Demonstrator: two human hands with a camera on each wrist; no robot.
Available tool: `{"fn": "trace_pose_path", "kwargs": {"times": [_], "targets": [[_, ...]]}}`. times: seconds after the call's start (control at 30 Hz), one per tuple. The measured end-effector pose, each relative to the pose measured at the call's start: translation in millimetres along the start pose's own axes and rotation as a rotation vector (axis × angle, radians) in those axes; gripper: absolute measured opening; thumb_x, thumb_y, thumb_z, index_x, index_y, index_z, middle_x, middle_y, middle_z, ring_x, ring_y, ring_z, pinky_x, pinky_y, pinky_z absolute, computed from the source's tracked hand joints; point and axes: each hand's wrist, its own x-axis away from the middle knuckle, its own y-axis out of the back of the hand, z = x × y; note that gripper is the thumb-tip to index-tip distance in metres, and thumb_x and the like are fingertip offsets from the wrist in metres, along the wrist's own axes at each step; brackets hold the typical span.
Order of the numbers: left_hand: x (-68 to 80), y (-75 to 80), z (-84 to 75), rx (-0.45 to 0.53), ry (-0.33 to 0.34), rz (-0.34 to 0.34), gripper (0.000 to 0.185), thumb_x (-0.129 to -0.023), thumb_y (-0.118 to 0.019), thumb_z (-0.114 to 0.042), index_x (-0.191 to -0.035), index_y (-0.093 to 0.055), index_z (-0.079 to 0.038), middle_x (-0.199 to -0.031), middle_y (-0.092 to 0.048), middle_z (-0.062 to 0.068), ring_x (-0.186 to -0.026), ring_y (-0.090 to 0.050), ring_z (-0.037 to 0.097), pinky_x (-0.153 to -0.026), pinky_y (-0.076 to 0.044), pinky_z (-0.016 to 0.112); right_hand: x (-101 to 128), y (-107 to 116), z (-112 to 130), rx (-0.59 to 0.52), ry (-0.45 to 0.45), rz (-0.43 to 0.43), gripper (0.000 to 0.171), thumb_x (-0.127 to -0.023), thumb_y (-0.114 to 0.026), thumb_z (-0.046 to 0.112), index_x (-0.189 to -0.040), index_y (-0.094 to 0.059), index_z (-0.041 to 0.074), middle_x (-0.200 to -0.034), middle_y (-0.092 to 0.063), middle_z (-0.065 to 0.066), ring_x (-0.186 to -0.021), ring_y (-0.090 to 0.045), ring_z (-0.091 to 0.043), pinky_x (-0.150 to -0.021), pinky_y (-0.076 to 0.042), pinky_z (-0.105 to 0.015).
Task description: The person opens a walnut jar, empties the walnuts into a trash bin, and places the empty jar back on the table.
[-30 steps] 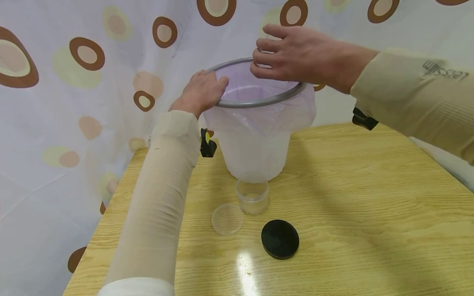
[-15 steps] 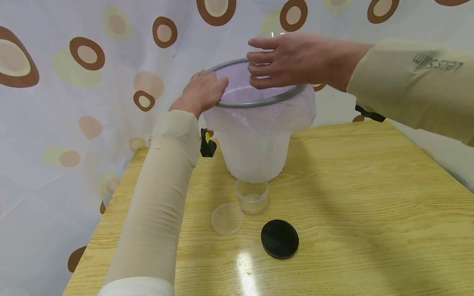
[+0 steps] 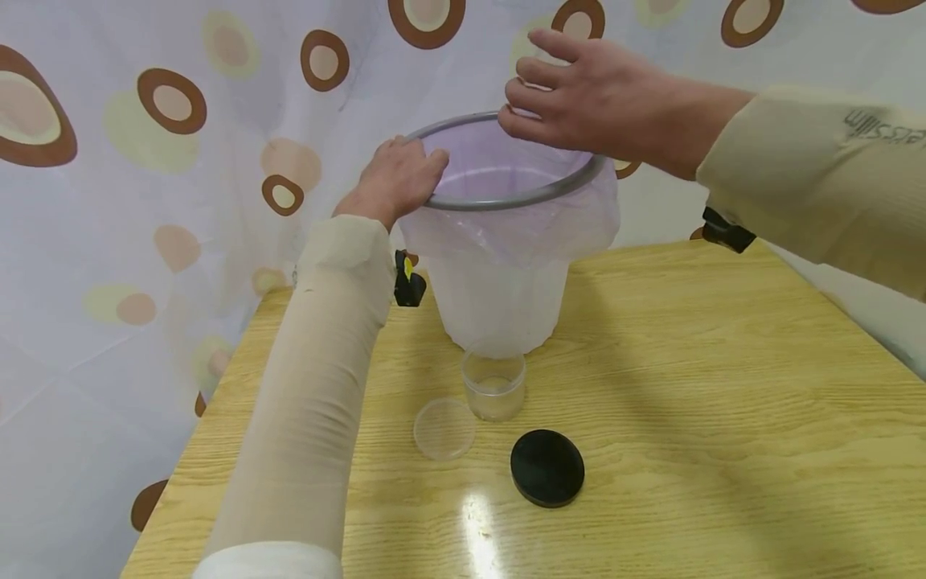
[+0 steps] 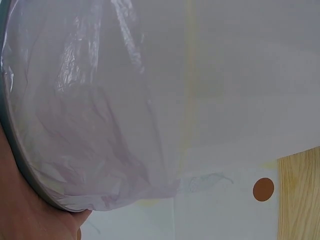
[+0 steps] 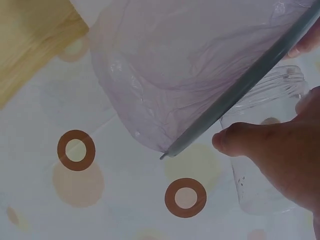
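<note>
A white bin (image 3: 499, 301) with a pale purple liner bag (image 3: 506, 233) folded over its grey rim ring (image 3: 506, 201) stands at the back of the table. My left hand (image 3: 394, 178) grips the left side of that rim. Above the bin's far right side, my right hand (image 3: 593, 96) holds a clear jar (image 5: 252, 190), which it mostly hides in the head view. The jar's threaded mouth is by the rim in the right wrist view, and a few dark specks show on its wall. My right thumb (image 5: 232, 140) lies across the jar.
In front of the bin stands a clear plastic cup (image 3: 495, 394). A clear round lid (image 3: 444, 429) and a black round lid (image 3: 547, 468) lie near it on the wooden table (image 3: 709, 386). A patterned curtain (image 3: 239, 48) hangs behind.
My right hand first dipped left and down with the jar, then rose and tilted up to the right. The left hand stays on the rim.
</note>
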Motion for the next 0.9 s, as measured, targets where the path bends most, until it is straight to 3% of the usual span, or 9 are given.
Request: {"fn": "trace_pose_path", "kwargs": {"times": [0.1, 0.2, 0.43, 0.63, 0.73, 0.9], "targets": [[0.6, -0.1, -0.4, 0.013, 0.0, -0.003, 0.051, -0.103, -0.016, -0.04, -0.112, -0.049, -0.003, -0.129, -0.042, 0.014, -0.124, -0.034, 0.027, -0.107, -0.029, 0.04, 5, 0, 0, -0.05, -0.075, 0.001, 0.077, -0.071, -0.08, -0.008, -0.136, -0.041, 0.003, -0.128, -0.053, -0.024, -0.12, -0.049, -0.039, -0.116, -0.03, -0.051], [0.9, -0.2, -0.9, 0.02, 0.003, -0.006, 0.05, -0.103, -0.016, -0.04, -0.111, -0.049, -0.003, -0.128, -0.042, 0.014, -0.124, -0.034, 0.026, -0.105, -0.029, 0.039, 11, 0, 0, -0.096, -0.132, 0.009, 0.073, -0.072, -0.081, -0.002, -0.134, -0.041, 0.0, -0.124, -0.053, -0.027, -0.117, -0.049, -0.041, -0.112, -0.033, -0.05], [1.5, 0.2, -0.2, 0.039, 0.023, -0.023, 0.049, -0.103, -0.017, -0.041, -0.11, -0.049, -0.004, -0.123, -0.042, 0.014, -0.121, -0.036, 0.027, -0.099, -0.032, 0.039, 18, 3, 2, -0.23, -0.279, 0.048, 0.092, -0.063, -0.092, 0.024, -0.131, -0.038, -0.007, -0.122, -0.051, -0.032, -0.113, -0.046, -0.044, -0.105, -0.038, -0.051], [2.8, 0.7, 2.5, 0.062, 0.032, -0.03, 0.05, -0.103, -0.017, -0.042, -0.112, -0.05, -0.004, -0.121, -0.042, 0.014, -0.119, -0.038, 0.026, -0.098, -0.033, 0.038, 21, 8, 5, -0.339, -0.383, 0.132, 0.091, -0.069, -0.088, 0.026, -0.133, -0.035, -0.011, -0.124, -0.046, -0.035, -0.115, -0.047, -0.049, -0.106, -0.039, -0.054], [3.3, 1.1, 3.4, 0.072, 0.033, -0.035, 0.051, -0.103, -0.017, -0.042, -0.113, -0.05, -0.004, -0.12, -0.042, 0.013, -0.118, -0.038, 0.027, -0.097, -0.034, 0.038, 24, 10, 5, -0.423, -0.453, 0.179, 0.094, -0.07, -0.087, 0.027, -0.137, -0.034, -0.012, -0.128, -0.044, -0.034, -0.12, -0.043, -0.051, -0.111, -0.036, -0.056], [3.7, 1.8, 4.5, 0.081, 0.04, -0.032, 0.053, -0.103, -0.017, -0.043, -0.116, -0.05, -0.004, -0.122, -0.043, 0.013, -0.121, -0.038, 0.027, -0.099, -0.035, 0.039, 32, 11, 5, -0.66, -0.6, 0.191, 0.096, -0.071, -0.085, 0.029, -0.142, -0.032, -0.009, -0.134, -0.044, -0.034, -0.123, -0.039, -0.051, -0.115, -0.028, -0.059]]}}
